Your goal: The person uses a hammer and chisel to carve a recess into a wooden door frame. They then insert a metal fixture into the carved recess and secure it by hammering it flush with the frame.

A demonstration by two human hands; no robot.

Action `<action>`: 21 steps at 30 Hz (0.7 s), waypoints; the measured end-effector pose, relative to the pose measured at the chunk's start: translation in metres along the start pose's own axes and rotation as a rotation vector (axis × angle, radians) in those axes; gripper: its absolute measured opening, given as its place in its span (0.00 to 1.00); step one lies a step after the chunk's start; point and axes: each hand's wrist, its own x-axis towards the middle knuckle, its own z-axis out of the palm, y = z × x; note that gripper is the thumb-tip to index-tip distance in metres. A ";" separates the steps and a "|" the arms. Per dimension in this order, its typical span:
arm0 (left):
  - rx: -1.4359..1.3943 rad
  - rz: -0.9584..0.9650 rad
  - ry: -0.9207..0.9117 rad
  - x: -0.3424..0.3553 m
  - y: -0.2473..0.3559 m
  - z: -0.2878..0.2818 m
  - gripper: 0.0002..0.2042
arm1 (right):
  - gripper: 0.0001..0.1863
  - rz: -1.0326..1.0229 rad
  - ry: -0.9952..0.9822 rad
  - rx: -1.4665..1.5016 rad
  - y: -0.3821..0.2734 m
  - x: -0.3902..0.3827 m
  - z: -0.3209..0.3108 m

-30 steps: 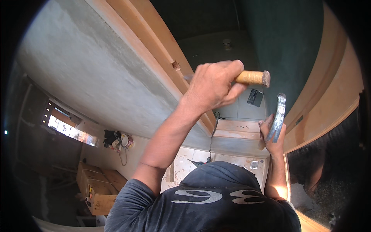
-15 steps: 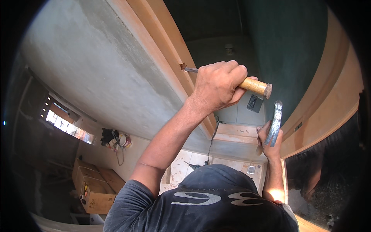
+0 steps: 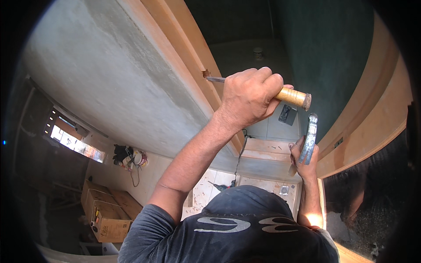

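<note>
My left hand [image 3: 252, 94] is closed round a wood chisel [image 3: 294, 97] with a yellowish handle. The handle's worn end points right, and the metal blade reaches left. Its tip is at a rough notch [image 3: 205, 73] cut in the wooden door frame [image 3: 188, 48]. Lower on the right, my right hand [image 3: 306, 163] grips a claw hammer [image 3: 309, 138]. The hammer's metal head stands just below the chisel's end, apart from it, and hides most of the hammer's handle.
A grey plastered wall [image 3: 118, 79] runs along the left of the frame. A power tool with a cord [image 3: 222, 186] lies on the floor among wood chips. At lower left are cardboard boxes [image 3: 109, 210]. The other wooden jamb [image 3: 372, 127] curves along the right.
The chisel's handle end has shifted slightly right, with its tip still at the notch. The hammer has moved very slightly left and up. Both hands keep their grips.
</note>
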 end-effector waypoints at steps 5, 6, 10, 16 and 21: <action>0.006 0.003 -0.021 0.002 -0.002 -0.001 0.22 | 0.16 -0.011 -0.003 -0.036 0.003 0.001 0.000; 0.009 0.000 -0.022 0.002 -0.002 -0.001 0.21 | 0.16 -0.006 -0.004 -0.030 0.002 0.001 0.000; 0.020 -0.012 -0.023 0.000 -0.002 0.002 0.21 | 0.17 -0.011 -0.013 -0.050 0.003 0.002 0.000; 0.014 -0.016 -0.006 0.001 -0.001 0.003 0.21 | 0.17 -0.025 -0.020 -0.045 0.008 0.004 -0.001; -0.007 -0.013 0.026 0.001 -0.003 0.003 0.21 | 0.16 -0.030 -0.035 -0.035 -0.004 0.006 0.004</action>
